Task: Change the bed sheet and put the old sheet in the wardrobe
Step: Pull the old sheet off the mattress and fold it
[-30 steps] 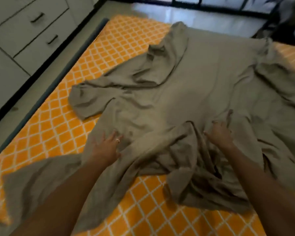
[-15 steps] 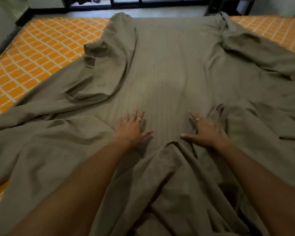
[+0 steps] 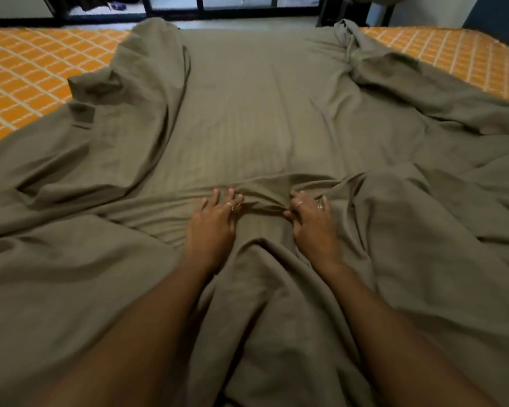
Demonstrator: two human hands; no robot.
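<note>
Closest to me, two bare forearms reach out over the bed, side by side with a raised fold of cloth running up between them. The whole near part of the bed is under the olive-grey bed sheet (image 3: 247,113), which lies loose and rumpled, with broad soft folds sloping off to both sides.

A little further on, the two hands rest on the sheet, near each other but not touching. The left hand (image 3: 212,224) lies palm down with its fingers fairly straight and slightly spread, the tips pressing into a bunched ridge of cloth; a thin ring shows on one finger. The right hand (image 3: 312,224) has its fingers curled into that same ridge, and its thumb and forefinger pinch a tuck of fabric at the inner edge. It wears two rings. The gathered ridge runs crosswise between the two hands.

Beyond the hands the sheet lies flatter, with faint woven stripes showing across the middle of the bed. On the left a big flap is folded back over itself; on the far right another part is twisted into a ropey bunch.

At both far corners the mattress (image 3: 27,69) shows bare, orange with a white lattice pattern. Past the bed's end is pale floor and a dark-framed glass door (image 3: 200,4).
</note>
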